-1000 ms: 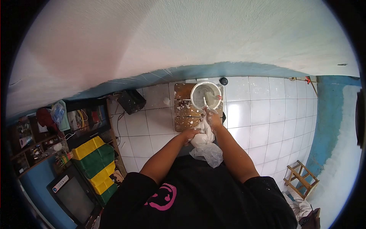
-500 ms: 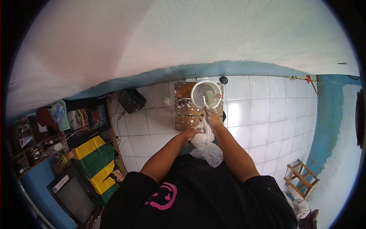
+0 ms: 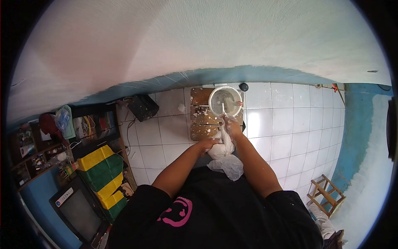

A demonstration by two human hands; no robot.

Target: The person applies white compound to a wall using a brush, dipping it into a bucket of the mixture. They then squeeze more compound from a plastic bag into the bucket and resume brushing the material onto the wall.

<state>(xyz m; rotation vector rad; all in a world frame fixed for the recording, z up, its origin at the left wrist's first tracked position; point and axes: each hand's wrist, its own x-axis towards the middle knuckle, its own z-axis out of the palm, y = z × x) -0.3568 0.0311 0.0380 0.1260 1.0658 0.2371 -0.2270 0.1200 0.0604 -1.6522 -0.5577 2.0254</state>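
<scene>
A clear plastic bag [image 3: 222,150] packed with white paste lies between my hands, its loose end hanging toward my shirt. My left hand [image 3: 209,143] is closed around the fat side of the bag. Farther forward, my right hand [image 3: 232,127] grips the bag's narrow end. From that tip a thin white strand of paste [image 3: 222,107] sticks out over the rim of a white bucket [image 3: 211,108]. Inside the bucket are greyish contents and something with a red end [image 3: 239,103]. Both hands are smeared white.
The bucket stands on a paste-spattered wooden stool [image 3: 199,132]. Just beyond it rises a wall [image 3: 199,45] with a blue lower band. A black box [image 3: 143,108] and a cabinet with a television [image 3: 78,211] are at left. A wooden stool frame [image 3: 326,195] is at lower right.
Both hands keep their hold on the bag and have hardly moved. The whole view has shifted very slightly.
</scene>
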